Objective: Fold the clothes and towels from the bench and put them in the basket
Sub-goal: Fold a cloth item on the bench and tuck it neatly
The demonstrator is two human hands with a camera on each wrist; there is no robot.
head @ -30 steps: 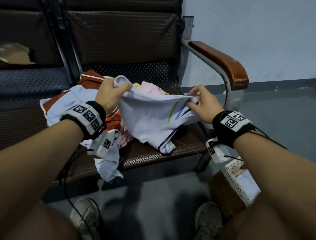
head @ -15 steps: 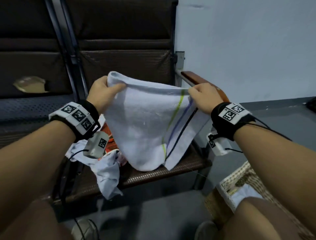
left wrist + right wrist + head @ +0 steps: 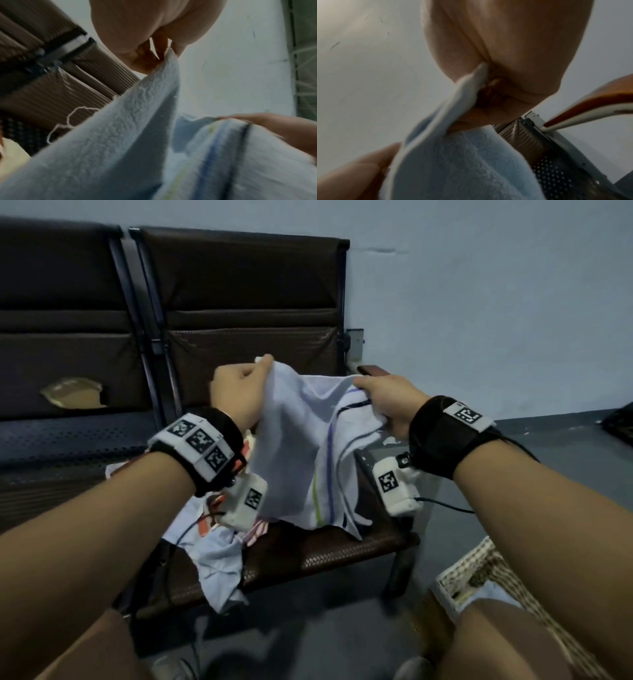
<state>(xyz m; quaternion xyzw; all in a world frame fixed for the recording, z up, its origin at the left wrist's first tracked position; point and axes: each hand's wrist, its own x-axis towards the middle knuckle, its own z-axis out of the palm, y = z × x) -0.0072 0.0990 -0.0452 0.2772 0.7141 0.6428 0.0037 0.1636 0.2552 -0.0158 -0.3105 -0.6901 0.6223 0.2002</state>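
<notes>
we hold the towel (image 3: pixel 301 446) up above the counter (image 3: pixel 329 549) with both hands. our left hand (image 3: pixel 239 392) pinches one top corner between thumb and curled fingers, and the left wrist view shows that corner (image 3: pixel 169 56) caught right at the fingertips. our right hand (image 3: pixel 387 398) grips the other top edge, fingers curled round a bunched fold of the cloth, as the right wrist view shows close up (image 3: pixel 471 86). the two hands are apart, with the pale blue towel slack between them and sagging in folds. its green, blue and dark stripes run down the right part, and its lower hem hangs just over the seat; we cannot tell whether it touches. under our left wrist a pile of other clothes (image 3: pixel 219 556) lies on the counter, one light blue piece drooping over the front edge. the woven basket (image 3: pixel 472 573) stands on the floor to the right of the counter, near our right knee, with some pale cloth already in it. the wooden armrest (image 3: pixel 371 370) shows just behind our right hand.
</notes>
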